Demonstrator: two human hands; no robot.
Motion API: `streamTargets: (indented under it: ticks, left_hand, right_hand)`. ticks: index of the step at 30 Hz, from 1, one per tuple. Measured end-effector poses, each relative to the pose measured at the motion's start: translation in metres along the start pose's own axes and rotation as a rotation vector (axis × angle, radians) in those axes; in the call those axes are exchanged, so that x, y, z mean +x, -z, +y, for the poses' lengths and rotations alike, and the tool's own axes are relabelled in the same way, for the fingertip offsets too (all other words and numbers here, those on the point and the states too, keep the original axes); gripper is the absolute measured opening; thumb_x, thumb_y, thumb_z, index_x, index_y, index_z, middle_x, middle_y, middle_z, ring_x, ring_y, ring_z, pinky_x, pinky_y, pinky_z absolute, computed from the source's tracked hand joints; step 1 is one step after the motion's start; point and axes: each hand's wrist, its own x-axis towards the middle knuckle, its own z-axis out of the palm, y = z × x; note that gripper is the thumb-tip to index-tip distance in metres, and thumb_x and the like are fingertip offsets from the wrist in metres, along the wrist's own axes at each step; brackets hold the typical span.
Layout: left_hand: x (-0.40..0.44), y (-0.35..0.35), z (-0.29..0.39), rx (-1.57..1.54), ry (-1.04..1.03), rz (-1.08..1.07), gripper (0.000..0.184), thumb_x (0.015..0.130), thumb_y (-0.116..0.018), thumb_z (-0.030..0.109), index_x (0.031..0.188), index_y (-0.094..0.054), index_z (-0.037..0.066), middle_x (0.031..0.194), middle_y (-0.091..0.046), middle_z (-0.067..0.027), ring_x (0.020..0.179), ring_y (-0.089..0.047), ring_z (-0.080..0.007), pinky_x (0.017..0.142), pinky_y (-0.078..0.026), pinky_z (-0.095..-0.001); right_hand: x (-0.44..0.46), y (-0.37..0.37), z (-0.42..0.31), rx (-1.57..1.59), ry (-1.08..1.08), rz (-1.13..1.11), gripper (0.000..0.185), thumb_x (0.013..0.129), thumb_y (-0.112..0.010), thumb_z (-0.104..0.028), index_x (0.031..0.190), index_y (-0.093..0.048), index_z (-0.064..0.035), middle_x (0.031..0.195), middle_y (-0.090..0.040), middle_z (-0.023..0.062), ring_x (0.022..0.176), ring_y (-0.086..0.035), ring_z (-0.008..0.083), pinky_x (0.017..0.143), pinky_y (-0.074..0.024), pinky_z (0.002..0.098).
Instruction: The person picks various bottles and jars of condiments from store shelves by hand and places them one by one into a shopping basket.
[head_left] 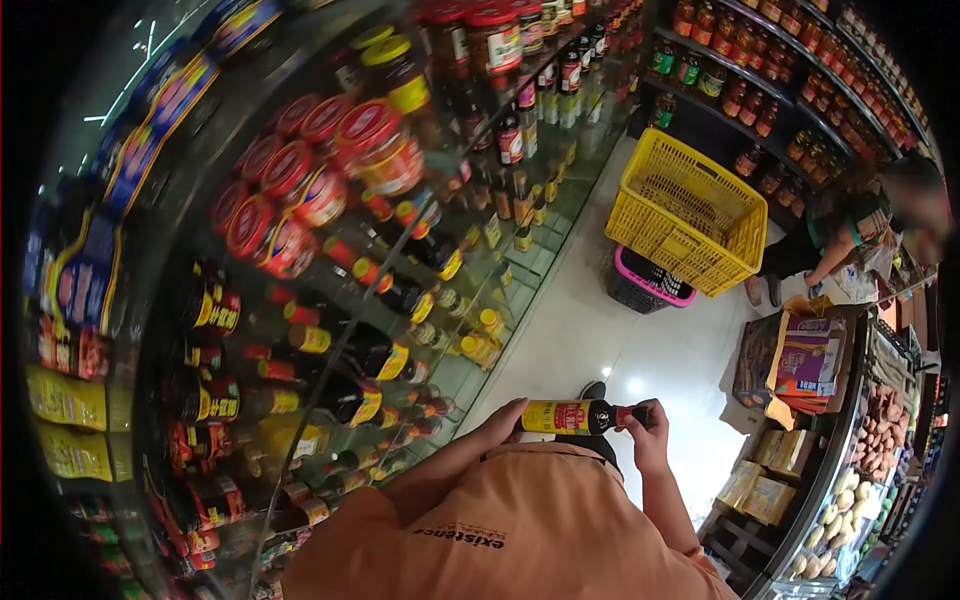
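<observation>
In the head view a dark sauce bottle with a yellow and red label lies sideways in front of my orange shirt. My left hand is closed around its base end. At the other end, the fingers of my right hand are closed on the neck, by the red cap. The label faces up towards me. To my left, several more dark bottles with yellow labels stand on glass shelves, near my left forearm.
Red-lidded jars fill an upper shelf at left. A yellow basket rests over a black and pink basket on the floor. At right are a cardboard box, potatoes and another person bending over.
</observation>
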Motion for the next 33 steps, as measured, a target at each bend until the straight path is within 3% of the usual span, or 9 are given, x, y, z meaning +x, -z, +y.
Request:
streamTargets:
  ticks: [4,6,12,20,24,29,30,32,33]
  left_hand:
    - [0.054,-0.048,0.048,-0.155,0.027,-0.035,0.051,0.103,-0.037,0.053,0.126,-0.049,0.009,0.093,-0.065,-0.0079,0.065,-0.059,-0.0115,0.059,-0.049,-0.0244]
    - [0.087,-0.058,0.055,-0.097,-0.043,0.056,0.048,0.104,-0.043,0.044,0.135,-0.046,0.009,0.096,-0.066,-0.0095,0.066,-0.060,-0.0137,0.067,-0.051,-0.0273]
    - [0.161,-0.025,0.036,-0.139,-0.142,0.487,0.031,0.099,-0.059,0.030,0.117,-0.058,0.005,0.089,-0.066,-0.0082,0.074,-0.064,-0.0140,0.066,-0.052,-0.0272]
    - [0.152,0.057,-0.084,0.001,0.306,0.667,0.031,0.093,-0.065,0.025,0.110,-0.062,0.000,0.082,-0.068,-0.0130,0.066,-0.065,-0.0203,0.053,-0.053,-0.0328]
    - [0.159,0.055,-0.088,0.138,0.549,0.603,0.041,0.093,-0.062,0.040,0.114,-0.065,0.005,0.078,-0.070,-0.0104,0.057,-0.065,-0.0204,0.047,-0.048,-0.0303]
    - [0.236,0.059,-0.046,0.060,0.432,0.463,0.038,0.095,-0.059,0.037,0.118,-0.063,0.007,0.086,-0.071,-0.0092,0.065,-0.067,-0.0193,0.052,-0.049,-0.0311]
    - [0.256,0.059,-0.030,-0.001,0.375,0.486,0.038,0.095,-0.058,0.037,0.119,-0.062,0.007,0.089,-0.072,-0.0092,0.068,-0.068,-0.0189,0.054,-0.049,-0.0314]
    - [0.291,0.066,0.010,0.044,0.397,0.485,0.037,0.096,-0.057,0.034,0.120,-0.060,0.006,0.093,-0.072,-0.0094,0.073,-0.068,-0.0189,0.058,-0.050,-0.0323]
    - [0.297,0.061,0.043,0.108,0.342,0.505,0.036,0.096,-0.057,0.034,0.118,-0.060,0.006,0.088,-0.071,-0.0087,0.071,-0.068,-0.0191,0.057,-0.050,-0.0324]
  right_hand:
    - [0.062,0.042,-0.043,-0.087,0.058,0.102,0.019,0.087,-0.069,-0.002,0.097,-0.053,-0.0001,0.086,-0.064,0.0074,0.076,-0.062,0.0146,0.068,-0.0536,0.0303]
    - [0.090,0.065,-0.070,-0.489,0.201,0.081,0.018,0.086,-0.072,-0.004,0.093,-0.056,-0.0007,0.076,-0.062,0.0025,0.070,-0.060,0.0112,0.064,-0.0507,0.0293]
    - [0.166,0.135,-0.129,-1.341,0.591,-0.112,0.028,0.065,-0.080,-0.020,0.079,-0.061,-0.0065,0.070,-0.063,0.0103,0.063,-0.062,0.0317,0.058,-0.0496,0.0414]
    - [0.264,0.224,-0.170,-1.151,0.299,0.293,0.030,0.073,-0.081,-0.018,0.096,-0.067,-0.0039,0.080,-0.068,0.0114,0.066,-0.064,0.0270,0.063,-0.0521,0.0358]
    - [0.329,0.227,-0.196,-1.053,0.436,0.452,0.030,0.076,-0.081,-0.018,0.095,-0.065,-0.0027,0.076,-0.065,0.0112,0.066,-0.063,0.0224,0.061,-0.0498,0.0351]
    - [0.422,0.220,-0.239,-0.884,0.352,0.545,0.026,0.085,-0.077,-0.018,0.098,-0.062,-0.0016,0.080,-0.068,0.0106,0.071,-0.062,0.0122,0.067,-0.0504,0.0285]
    - [0.445,0.219,-0.240,-0.867,0.416,0.545,0.031,0.084,-0.078,-0.024,0.099,-0.061,-0.0017,0.078,-0.067,0.0123,0.069,-0.063,0.0161,0.066,-0.0506,0.0306]
    - [0.478,0.214,-0.253,-1.117,0.106,0.504,0.037,0.082,-0.077,-0.032,0.099,-0.061,-0.0029,0.079,-0.067,0.0165,0.071,-0.067,0.0270,0.067,-0.0520,0.0365]
    - [0.501,0.227,-0.239,-1.185,0.201,0.466,0.040,0.082,-0.076,-0.036,0.100,-0.062,-0.0039,0.081,-0.068,0.0185,0.074,-0.067,0.0327,0.068,-0.0522,0.0405]
